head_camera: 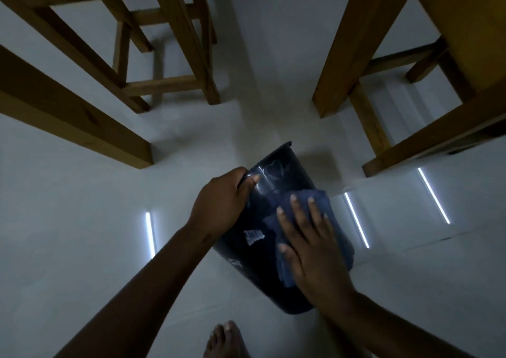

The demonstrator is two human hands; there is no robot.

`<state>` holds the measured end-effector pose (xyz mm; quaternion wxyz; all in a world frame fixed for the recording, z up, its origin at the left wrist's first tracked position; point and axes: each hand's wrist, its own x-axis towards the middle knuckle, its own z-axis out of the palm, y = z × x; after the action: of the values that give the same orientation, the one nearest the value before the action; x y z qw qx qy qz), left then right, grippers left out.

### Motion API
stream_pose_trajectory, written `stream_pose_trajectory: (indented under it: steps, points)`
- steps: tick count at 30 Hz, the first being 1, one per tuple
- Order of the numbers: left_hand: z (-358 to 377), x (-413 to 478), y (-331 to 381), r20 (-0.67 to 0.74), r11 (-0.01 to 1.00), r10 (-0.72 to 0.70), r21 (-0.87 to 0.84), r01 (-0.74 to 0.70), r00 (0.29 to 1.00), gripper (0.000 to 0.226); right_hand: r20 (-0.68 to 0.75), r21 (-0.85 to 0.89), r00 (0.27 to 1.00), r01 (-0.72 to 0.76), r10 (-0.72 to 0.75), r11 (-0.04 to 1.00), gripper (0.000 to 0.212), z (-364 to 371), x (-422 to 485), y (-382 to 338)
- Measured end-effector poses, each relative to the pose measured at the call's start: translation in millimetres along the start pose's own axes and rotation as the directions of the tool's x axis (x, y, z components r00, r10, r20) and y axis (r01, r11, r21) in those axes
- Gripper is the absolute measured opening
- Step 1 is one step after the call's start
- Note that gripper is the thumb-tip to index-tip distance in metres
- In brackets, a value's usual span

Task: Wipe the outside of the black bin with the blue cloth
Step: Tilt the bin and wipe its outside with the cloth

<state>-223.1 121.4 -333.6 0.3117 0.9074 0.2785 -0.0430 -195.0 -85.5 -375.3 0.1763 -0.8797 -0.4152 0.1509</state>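
Two grips: left hand clasps black bin (tilted); right hand flat atop blue cloth.

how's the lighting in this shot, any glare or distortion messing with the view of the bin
Head view: dim overall, so the black bin and blue cloth nearly merge; bright strip reflections on the glossy floor; a glare streak on the bin beside the left hand; wide-angle lens splays the wooden furniture legs outward.

Glossy plastic bin, soft cloth
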Motion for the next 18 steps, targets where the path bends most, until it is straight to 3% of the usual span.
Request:
stream_pose_trajectory:
  steps: [3, 5, 7, 10, 12, 15, 18]
  points:
    - [-8.7, 2.8, 4.3, 0.105, 0.993, 0.014, -0.12, -0.001, 0.994, 0.025, -0.009, -0.06, 0.993, 0.12, -0.121, 0.991, 0.054, -4.2, 15.6, 1.1]
    - [-18.0, 0.9, -2.7, 0.241, 0.975, 0.005, -0.218, 0.049, 0.971, 0.019, -0.038, 0.0, 0.996, 0.075, -0.075, 0.997, 0.054, -10.9, 34.1, 13.4]
    - [-21.6, -9.3, -15.9, 0.284, 0.987, -0.007, -0.153, 0.052, 0.959, 0.016, -0.043, 0.144, 0.999, -0.023, 0.029, 0.989, 0.055, -15.2, 45.8, 30.6]
    - [-17.7, -28.3, -19.9, 0.154, 0.994, -0.044, -0.096, 0.059, 0.987, 0.023, -0.015, 0.318, 0.991, -0.118, 0.13, 0.941, 0.056, -12.2, 40.2, 40.4]
    - [-13.2, -27.2, -14.3, 0.063, 0.998, -0.02, -0.061, 0.024, 0.998, 0.026, -0.017, 0.224, 0.995, -0.095, 0.102, 0.97, 0.055, -4.7, 19.3, 27.2]
    - [-11.0, -15.9, -6.0, 0.052, 0.999, 0.023, -0.038, -0.021, 0.998, 0.026, 0.022, -0.001, 0.995, 0.096, -0.096, 0.995, 0.054, 2.4, -3.8, 4.1]
    - [-7.6, -7.2, -1.3, 0.062, 0.998, 0.058, -0.004, -0.058, 0.996, 0.027, -0.003, 0.005, 0.988, 0.153, -0.153, 0.988, 0.054, -4.2, 24.9, 10.3]
